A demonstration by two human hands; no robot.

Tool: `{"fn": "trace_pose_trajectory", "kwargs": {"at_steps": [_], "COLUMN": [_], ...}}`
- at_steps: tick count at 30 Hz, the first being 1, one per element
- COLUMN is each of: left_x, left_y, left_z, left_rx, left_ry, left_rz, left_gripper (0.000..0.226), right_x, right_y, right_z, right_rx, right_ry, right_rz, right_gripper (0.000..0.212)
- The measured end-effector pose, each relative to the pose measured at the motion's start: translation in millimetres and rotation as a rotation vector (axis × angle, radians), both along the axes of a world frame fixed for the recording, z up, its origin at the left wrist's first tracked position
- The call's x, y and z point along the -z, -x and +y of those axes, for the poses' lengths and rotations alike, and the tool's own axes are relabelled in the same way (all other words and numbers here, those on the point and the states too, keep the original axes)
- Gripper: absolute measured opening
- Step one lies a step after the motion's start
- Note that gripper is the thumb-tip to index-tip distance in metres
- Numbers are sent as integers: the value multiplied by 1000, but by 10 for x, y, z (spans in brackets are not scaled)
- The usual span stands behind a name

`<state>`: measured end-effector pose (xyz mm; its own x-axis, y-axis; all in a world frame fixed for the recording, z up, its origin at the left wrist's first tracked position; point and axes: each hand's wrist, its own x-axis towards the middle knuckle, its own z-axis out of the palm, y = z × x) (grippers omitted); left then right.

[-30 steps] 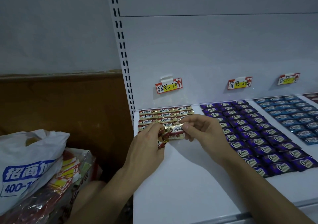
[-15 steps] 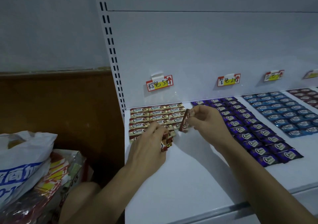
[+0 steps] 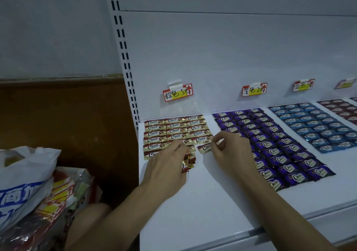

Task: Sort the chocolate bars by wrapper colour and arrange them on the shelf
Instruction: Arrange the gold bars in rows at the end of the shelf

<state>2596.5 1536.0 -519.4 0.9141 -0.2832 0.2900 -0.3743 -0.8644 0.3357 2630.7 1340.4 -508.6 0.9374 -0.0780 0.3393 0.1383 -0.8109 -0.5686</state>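
The left hand (image 3: 166, 165) is held palm down near the shelf's (image 3: 193, 208) left edge, fingers curled round a gripped bunch of gold bars (image 3: 190, 161). One gold bar (image 3: 203, 147) is pinched at its right end by the right hand (image 3: 233, 152), thumb and forefinger bent. It is seen flat, slightly tilted, at the front of the gold block (image 3: 173, 129) by the back left corner.

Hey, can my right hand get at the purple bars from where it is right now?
Probably yes. The right hand sits at the edge of the purple bars, with nothing between them on the shelf. Its fingers pinch a gold bar, though, so it would have to release that first.
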Motion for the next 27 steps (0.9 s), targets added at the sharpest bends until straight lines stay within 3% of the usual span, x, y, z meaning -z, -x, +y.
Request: {"fn": "trace_pose_trajectory", "kwargs": {"at_steps": [7,21,27], "left_x": [-1,-5,7], "left_y": [-8,-4,1], "left_z": [-2,6,6], "left_rx": [3,17,17], "left_ry": [-17,-4,1], "left_rz": [8,8,-8], "left_gripper": [50,50,50], "right_x": [126,158,118], "right_y": [-51,-55,0], "right_z": [-9,32,51], "right_rx": [-132,-149,-38], "right_ry": [162,222,296], "right_rz": [-45,-81,-167], "right_gripper": [13,18,49]}}
